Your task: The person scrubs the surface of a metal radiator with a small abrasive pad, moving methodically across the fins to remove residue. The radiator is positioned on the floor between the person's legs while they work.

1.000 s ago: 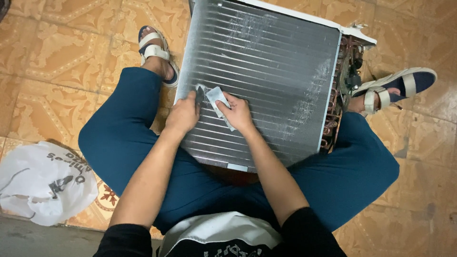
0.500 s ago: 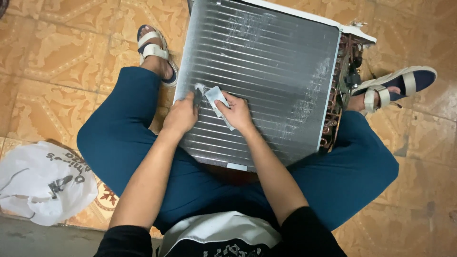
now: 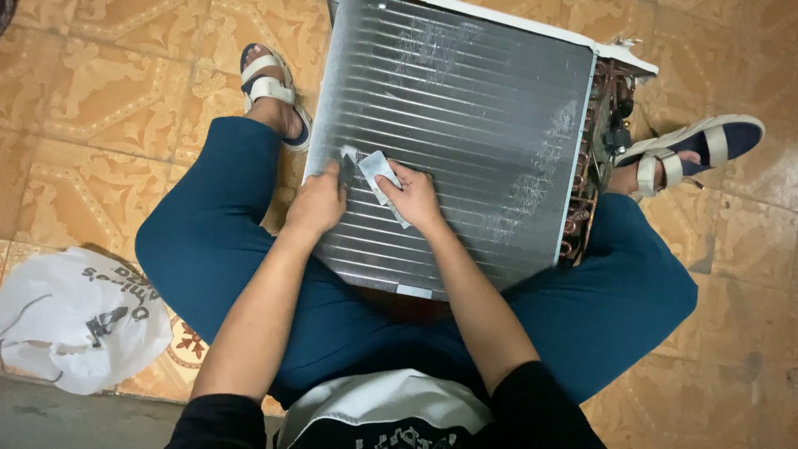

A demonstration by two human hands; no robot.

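A finned metal air-conditioner coil [image 3: 465, 125] with a white frame leans against my lap, between my knees. My right hand [image 3: 413, 197] grips a small pale grey card-like scraper [image 3: 378, 173] pressed on the fins near the coil's left edge. My left hand [image 3: 320, 201] rests beside it on the lower left of the coil, fingertips curled at the fins where a patch of white residue sits. Whether the left fingers pinch anything is hidden. Copper tube bends [image 3: 600, 141] show along the coil's right side.
I sit on a patterned tan tile floor [image 3: 100, 91] in blue trousers and strapped sandals. A crumpled white plastic bag [image 3: 71, 320] lies on the floor at my left. A grey ledge runs along the bottom left.
Both hands have barely shifted on the coil; the scraper stays at the same spot near the left edge.
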